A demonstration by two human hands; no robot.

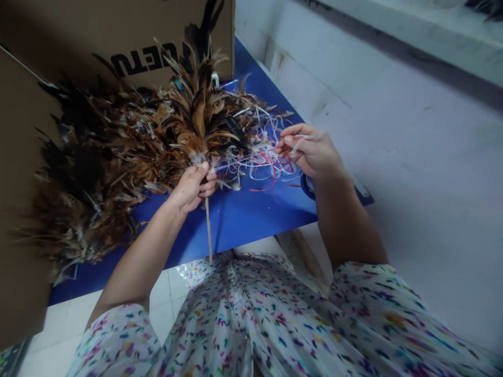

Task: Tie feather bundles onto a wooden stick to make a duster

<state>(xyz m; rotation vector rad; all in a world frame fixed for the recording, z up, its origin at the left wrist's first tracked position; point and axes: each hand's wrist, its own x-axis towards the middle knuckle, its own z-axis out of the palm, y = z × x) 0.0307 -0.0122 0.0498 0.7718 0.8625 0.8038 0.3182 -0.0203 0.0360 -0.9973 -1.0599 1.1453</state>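
My left hand (193,187) is closed round the top of a thin wooden stick (209,230), just below a bunch of brown and black feathers (200,118) that fans upward from it. The stick's lower end points down past the table edge. My right hand (308,149) pinches a thin whitish plastic strip (243,159), which runs across toward the base of the feather bunch. Beneath and between the hands lies a tangle of white and red strips (267,157). Loose feathers (129,141) are heaped to the left of my left hand.
The blue tabletop (251,214) borders a pale wall (412,157) on the right. Behind the feathers stands a cardboard box (129,26) with black lettering, and more cardboard (23,220) rises at the left. A dark round object (307,187) is partly hidden by my right wrist.
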